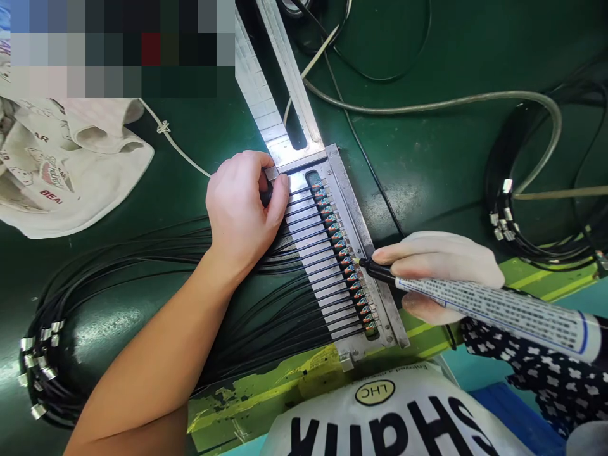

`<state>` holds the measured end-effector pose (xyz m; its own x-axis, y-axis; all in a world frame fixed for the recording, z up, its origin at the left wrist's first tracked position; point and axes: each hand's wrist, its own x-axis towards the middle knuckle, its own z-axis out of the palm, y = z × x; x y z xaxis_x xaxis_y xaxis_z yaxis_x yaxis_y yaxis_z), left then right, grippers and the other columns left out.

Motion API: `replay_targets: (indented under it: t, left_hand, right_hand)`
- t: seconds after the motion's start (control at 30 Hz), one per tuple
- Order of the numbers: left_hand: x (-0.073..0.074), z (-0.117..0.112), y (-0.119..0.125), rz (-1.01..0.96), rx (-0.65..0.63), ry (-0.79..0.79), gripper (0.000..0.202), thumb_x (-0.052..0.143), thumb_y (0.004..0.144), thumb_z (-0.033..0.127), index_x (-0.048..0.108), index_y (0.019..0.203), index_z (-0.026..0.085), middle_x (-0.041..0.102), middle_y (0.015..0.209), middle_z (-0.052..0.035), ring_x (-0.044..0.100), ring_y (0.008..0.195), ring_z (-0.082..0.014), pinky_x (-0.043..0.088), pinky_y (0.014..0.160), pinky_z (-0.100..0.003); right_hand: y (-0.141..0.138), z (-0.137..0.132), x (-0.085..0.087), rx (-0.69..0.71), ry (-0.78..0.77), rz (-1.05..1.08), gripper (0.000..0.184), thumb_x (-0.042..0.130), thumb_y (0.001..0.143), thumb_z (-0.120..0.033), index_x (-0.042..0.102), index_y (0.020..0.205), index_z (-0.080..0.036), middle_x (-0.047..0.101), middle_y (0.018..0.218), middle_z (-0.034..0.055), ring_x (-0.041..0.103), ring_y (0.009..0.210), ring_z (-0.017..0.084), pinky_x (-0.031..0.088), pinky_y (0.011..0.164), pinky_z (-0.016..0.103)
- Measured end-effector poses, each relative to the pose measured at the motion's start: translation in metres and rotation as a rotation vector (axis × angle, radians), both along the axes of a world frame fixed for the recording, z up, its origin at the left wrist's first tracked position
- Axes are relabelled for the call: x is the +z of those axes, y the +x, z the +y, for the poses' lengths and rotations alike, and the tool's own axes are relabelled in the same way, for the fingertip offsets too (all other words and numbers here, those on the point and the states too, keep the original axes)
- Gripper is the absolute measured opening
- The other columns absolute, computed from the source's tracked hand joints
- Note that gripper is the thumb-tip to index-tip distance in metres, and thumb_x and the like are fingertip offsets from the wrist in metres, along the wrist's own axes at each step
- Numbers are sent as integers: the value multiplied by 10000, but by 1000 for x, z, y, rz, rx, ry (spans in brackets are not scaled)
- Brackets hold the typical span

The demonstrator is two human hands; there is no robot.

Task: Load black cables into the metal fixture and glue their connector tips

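Left hand [247, 212] is pinching metal jig [313, 263] at its upper end on worktop [427, 158], right hand [446, 263] is gripping pen-like tool [498, 310], ideally keeping tip light along connector row [350, 269].

counting 1 left hand [244, 206], 1 right hand [441, 263], 1 pen-like tool [489, 310] around 4 o'clock, 1 metal fixture [345, 197], 2 cable coils [54, 410] at 8 and 3 lol
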<state>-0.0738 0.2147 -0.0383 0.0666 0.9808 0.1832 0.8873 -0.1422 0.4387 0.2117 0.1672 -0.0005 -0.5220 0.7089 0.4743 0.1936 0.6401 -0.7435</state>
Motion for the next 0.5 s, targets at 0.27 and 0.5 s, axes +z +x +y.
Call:
replay_targets:
  t: [0.27, 0.5]
  left_hand:
    - [0, 1, -1, 20, -12, -5, 283, 485, 960, 464, 594, 1098, 242, 639, 897, -45, 638, 981, -251, 483, 838, -457]
    - [0, 0, 0, 17, -6, 16, 216, 512, 948, 431, 593, 1073, 274, 646, 887, -55, 651, 956, -266, 495, 825, -460]
  right_hand:
    - [1, 0, -1, 23, -2, 3, 152, 711, 860, -257, 689, 968, -153, 778, 964, 145, 763, 804, 204, 636, 671, 298]
    - [0, -1, -1, -1, 4, 6, 151, 715, 865, -279, 689, 944, -153, 779, 958, 150, 762, 792, 199, 633, 662, 297]
